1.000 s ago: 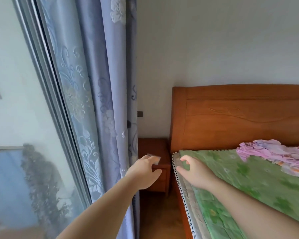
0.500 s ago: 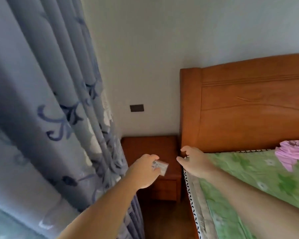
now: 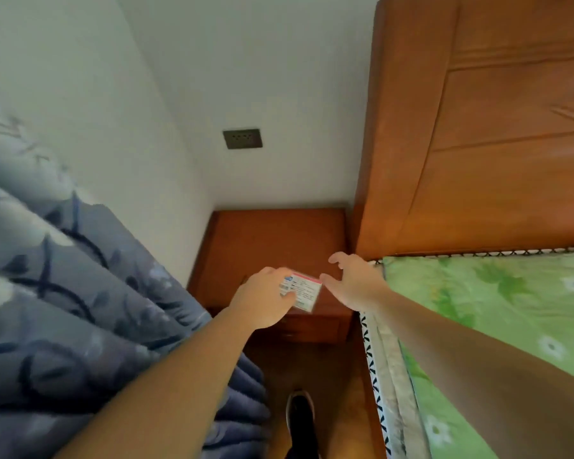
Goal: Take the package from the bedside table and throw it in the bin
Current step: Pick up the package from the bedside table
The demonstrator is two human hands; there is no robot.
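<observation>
Package (image 3: 301,292) pinched in left hand (image 3: 262,298) over bedside table (image 3: 272,240), right hand (image 3: 355,279) spread empty beside it; pickup apparently done, next turning away toward an unseen bin.

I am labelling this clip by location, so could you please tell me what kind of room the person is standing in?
Most likely a bedroom: a wooden headboard stands over a bed with a green floral cover, a small wooden bedside table sits in the corner beside it, and a patterned curtain hangs on the left.
</observation>
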